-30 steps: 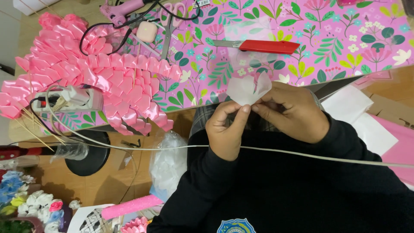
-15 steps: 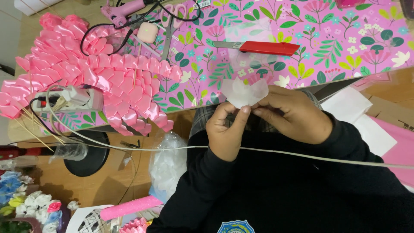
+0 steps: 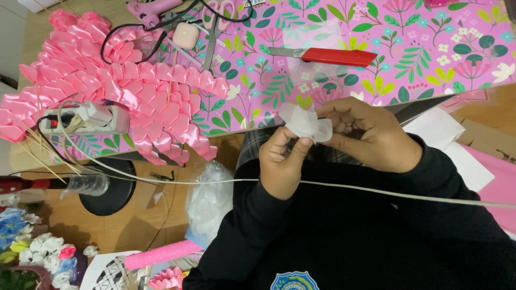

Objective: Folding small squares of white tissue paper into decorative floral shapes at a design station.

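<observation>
Both hands meet at a small white folded ribbon piece (image 3: 305,122), held in front of my chest just below the table edge. My left hand (image 3: 284,162) pinches its lower left side with thumb and fingers. From the right, my right hand (image 3: 371,134) grips the same piece with its fingers curled around it. The ribbon's folds fan out upward like petals. A white cord (image 3: 376,190) runs across my black sleeves below the hands.
A floral pink table cover (image 3: 376,37) carries a red-handled cutter (image 3: 325,55), scissors (image 3: 215,21), a pink glue gun (image 3: 148,8) and a heap of pink folded ribbon petals (image 3: 123,96) with a power strip (image 3: 86,119). A clear bag of white pieces (image 3: 207,204) lies below.
The white ribbon piece has been turned slightly between my fingers and sits a little lower. Both hands stay in nearly the same place.
</observation>
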